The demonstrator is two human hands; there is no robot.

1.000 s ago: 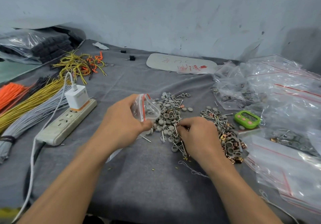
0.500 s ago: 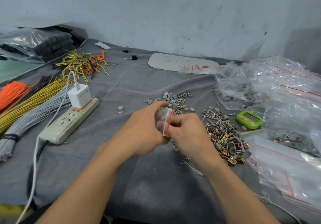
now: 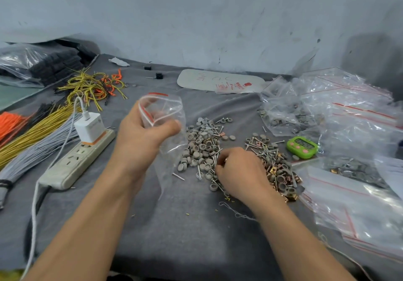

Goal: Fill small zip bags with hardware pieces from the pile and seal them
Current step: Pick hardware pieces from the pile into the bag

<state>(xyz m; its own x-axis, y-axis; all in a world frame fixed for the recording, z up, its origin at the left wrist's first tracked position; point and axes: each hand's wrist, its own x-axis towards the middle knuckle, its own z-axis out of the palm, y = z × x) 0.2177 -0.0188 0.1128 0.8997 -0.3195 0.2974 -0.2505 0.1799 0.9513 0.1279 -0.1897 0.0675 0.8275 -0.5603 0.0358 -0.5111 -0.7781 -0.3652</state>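
My left hand [image 3: 141,137] grips a small clear zip bag [image 3: 169,110], mouth gaping, raised just beside the hardware pile [image 3: 200,147] on the counter [image 3: 185,226]. My right hand [image 3: 239,171] curls into the pile; whether it holds pieces I cannot tell. Larger bags [image 3: 287,117] holding grey pieces lie right.

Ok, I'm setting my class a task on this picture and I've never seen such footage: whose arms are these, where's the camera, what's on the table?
No machine here: these are a person's two bare hands, filmed by a wide-angle camera worn on the head, looking forward and down. The left hand holds a small clear zip bag with its red-striped mouth open. The right hand reaches into the pile of hardware pieces: grey caps, screws, copper-coloured clips; whether it grips any is hidden. On the grey cloth also lie a power strip, wire bundles, a green timer and filled bags.
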